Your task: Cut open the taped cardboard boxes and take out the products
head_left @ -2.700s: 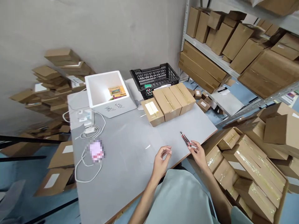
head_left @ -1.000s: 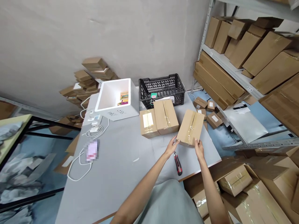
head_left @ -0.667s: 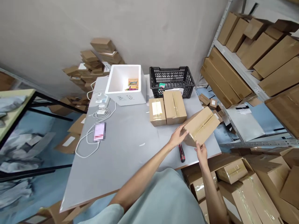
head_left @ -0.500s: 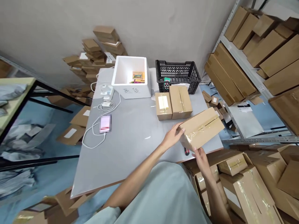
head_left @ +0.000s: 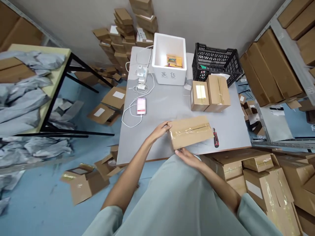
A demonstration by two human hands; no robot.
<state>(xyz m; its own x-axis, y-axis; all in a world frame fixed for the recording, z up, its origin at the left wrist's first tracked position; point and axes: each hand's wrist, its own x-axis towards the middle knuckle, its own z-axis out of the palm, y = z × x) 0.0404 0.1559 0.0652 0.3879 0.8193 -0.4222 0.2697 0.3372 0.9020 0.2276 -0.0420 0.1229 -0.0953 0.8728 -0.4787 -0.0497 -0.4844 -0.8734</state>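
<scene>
A long brown cardboard box (head_left: pixel 190 132), its top seam closed with clear tape, is at the front of the grey table (head_left: pixel 162 108). My left hand (head_left: pixel 160 129) grips its left end, fingers over the upper corner. At the near left corner my right hand (head_left: pixel 188 157) holds the box from the front and below. Just right of the box lies a red and black utility knife (head_left: pixel 216 137). Two more taped boxes stand behind it: a smaller labelled box (head_left: pixel 199 95) and a larger box (head_left: pixel 218 93), side by side.
A white foam bin (head_left: pixel 169 76) with colourful packets and a black plastic crate (head_left: pixel 216 60) stand at the back. On the left are a phone (head_left: pixel 141 106) on a cable and a power strip (head_left: pixel 142 75). Cartons (head_left: pixel 265 186) crowd the right front; a shelf rack (head_left: pixel 292 42) rises right.
Both hands have carried the box left and lowered it towards the table. The knife, partly hidden before, is now in full sight. My view has turned.
</scene>
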